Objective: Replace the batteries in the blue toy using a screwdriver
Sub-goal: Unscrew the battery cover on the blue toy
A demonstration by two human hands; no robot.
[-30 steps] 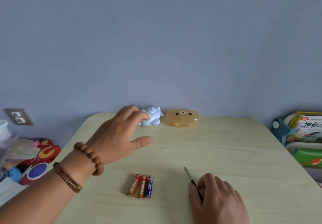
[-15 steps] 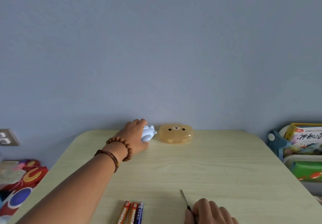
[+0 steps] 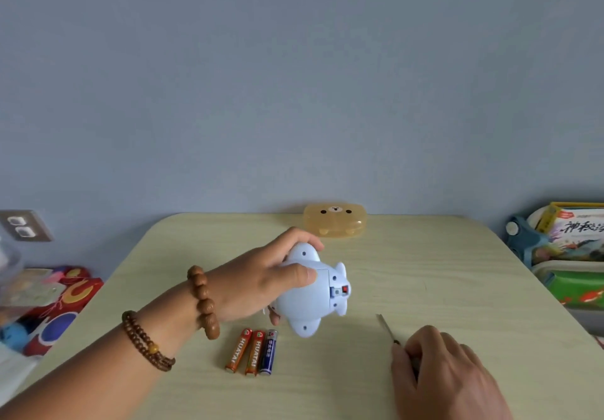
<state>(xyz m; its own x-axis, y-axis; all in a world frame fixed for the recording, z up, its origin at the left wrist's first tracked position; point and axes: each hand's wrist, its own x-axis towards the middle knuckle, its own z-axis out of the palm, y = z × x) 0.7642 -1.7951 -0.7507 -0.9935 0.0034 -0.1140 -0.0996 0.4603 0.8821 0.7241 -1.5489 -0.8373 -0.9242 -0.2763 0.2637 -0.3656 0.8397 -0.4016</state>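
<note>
Your left hand (image 3: 251, 284) grips the blue toy (image 3: 312, 293) above the tabletop (image 3: 425, 272), underside facing you, long axis running near to far. Your right hand (image 3: 447, 374) closes on the screwdriver (image 3: 387, 328), tip pointing away toward the toy. Three batteries (image 3: 251, 351) lie just beside.

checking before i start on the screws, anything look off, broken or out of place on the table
Nothing stands out. The left hand holds the blue toy underside up, intact. Three batteries lie neatly side by side, and the right hand rests on the screwdriver on the table.
</note>
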